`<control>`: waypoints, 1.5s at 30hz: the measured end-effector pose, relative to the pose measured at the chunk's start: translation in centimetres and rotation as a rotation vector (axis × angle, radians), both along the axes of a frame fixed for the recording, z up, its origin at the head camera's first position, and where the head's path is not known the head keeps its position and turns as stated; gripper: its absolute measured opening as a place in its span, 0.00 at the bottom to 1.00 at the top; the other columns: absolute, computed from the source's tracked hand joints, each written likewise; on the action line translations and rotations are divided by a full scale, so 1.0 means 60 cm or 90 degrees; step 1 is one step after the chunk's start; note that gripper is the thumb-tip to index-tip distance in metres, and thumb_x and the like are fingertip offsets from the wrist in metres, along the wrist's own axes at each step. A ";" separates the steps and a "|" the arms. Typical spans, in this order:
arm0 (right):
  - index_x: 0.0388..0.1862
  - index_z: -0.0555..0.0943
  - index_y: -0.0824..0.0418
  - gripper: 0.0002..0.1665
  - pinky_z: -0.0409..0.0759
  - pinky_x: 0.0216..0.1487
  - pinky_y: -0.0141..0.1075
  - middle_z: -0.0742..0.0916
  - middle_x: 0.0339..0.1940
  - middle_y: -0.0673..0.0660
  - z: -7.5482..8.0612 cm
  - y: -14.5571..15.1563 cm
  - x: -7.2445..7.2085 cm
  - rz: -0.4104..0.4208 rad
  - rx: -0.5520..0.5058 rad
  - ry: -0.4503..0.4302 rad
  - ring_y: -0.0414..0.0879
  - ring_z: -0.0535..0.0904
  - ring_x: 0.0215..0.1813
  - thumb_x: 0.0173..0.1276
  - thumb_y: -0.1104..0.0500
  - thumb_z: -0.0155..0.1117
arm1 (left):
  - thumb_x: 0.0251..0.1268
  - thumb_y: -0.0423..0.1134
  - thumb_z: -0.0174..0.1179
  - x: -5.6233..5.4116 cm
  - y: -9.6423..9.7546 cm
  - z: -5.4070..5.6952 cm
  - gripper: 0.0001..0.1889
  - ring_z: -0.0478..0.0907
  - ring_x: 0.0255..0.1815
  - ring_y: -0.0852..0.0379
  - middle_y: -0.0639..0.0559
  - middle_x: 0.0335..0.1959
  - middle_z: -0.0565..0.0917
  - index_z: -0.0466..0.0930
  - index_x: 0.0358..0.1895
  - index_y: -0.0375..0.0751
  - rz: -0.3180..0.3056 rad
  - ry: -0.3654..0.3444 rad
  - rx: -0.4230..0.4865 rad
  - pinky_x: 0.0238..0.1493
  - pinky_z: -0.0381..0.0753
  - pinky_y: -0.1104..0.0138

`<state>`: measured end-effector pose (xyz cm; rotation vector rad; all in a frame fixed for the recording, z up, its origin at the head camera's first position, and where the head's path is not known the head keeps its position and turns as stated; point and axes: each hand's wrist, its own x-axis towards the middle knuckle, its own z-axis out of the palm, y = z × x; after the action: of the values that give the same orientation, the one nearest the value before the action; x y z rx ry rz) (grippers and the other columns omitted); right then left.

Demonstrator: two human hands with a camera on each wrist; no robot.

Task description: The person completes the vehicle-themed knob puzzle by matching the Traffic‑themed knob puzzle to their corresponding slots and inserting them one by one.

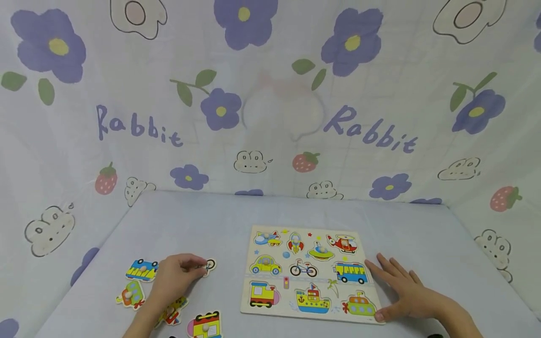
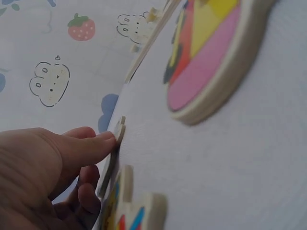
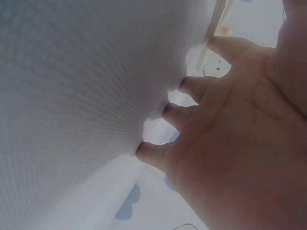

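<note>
My left hand (image 1: 175, 277) pinches the knob area of a small bicycle puzzle piece (image 1: 212, 265) between thumb and fingers. The piece shows edge-on at the fingertips in the left wrist view, and the hand partly hides it. To the right lies a wooden peg puzzle board (image 1: 246, 307) with vehicle pictures, including a bicycle picture (image 1: 303, 269) in the middle. My right hand (image 1: 407, 291) rests with fingers spread at the board's right edge, thumb on the lower right corner. In the right wrist view its fingertips (image 3: 144, 147) press on the cloth.
Left of the board lie a bus piece (image 1: 141, 271), a submarine piece (image 1: 134, 292), a train piece (image 1: 205, 325) and a partly hidden ship piece (image 1: 173, 317). Knobbed pieces such as the yellow car (image 1: 265, 265) sit in the board. A printed curtain (image 1: 270, 136) hangs behind the table.
</note>
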<state>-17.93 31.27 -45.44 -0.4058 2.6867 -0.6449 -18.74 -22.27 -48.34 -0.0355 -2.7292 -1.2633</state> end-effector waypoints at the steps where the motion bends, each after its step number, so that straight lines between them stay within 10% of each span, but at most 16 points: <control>1: 0.79 0.57 0.56 0.69 0.28 0.60 0.74 0.48 0.78 0.70 0.000 0.000 0.000 0.000 0.002 0.000 0.73 0.33 0.75 0.41 0.35 0.80 | 0.55 0.36 0.74 0.001 0.000 0.002 0.06 0.78 0.30 0.61 0.63 0.30 0.86 0.89 0.34 0.52 0.002 -0.003 0.000 0.35 0.75 0.65; 14: 0.79 0.58 0.56 0.69 0.29 0.60 0.74 0.48 0.78 0.70 0.003 -0.002 0.003 0.005 0.001 0.004 0.73 0.33 0.74 0.41 0.35 0.80 | 0.57 0.42 0.73 0.008 0.000 0.015 0.06 0.79 0.46 0.58 0.62 0.39 0.86 0.88 0.37 0.54 0.019 0.035 0.009 0.49 0.75 0.56; 26: 0.79 0.58 0.55 0.70 0.28 0.60 0.74 0.48 0.78 0.69 -0.004 0.000 0.000 0.001 0.007 0.009 0.72 0.33 0.75 0.40 0.35 0.80 | 0.57 0.37 0.73 0.016 0.011 0.019 0.06 0.81 0.33 0.60 0.59 0.32 0.86 0.88 0.38 0.49 0.020 0.064 0.056 0.32 0.80 0.69; 45: 0.79 0.58 0.55 0.70 0.28 0.59 0.74 0.49 0.78 0.70 0.002 -0.004 0.003 -0.003 0.006 0.006 0.73 0.33 0.74 0.40 0.34 0.80 | 0.61 0.44 0.70 0.020 0.022 0.026 0.09 0.82 0.34 0.65 0.64 0.34 0.85 0.86 0.43 0.49 0.042 0.168 0.077 0.43 0.79 0.71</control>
<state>-17.75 31.04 -45.34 -0.4012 2.6998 -0.6337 -17.51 -20.98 -46.79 -0.0923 -2.4101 -1.3002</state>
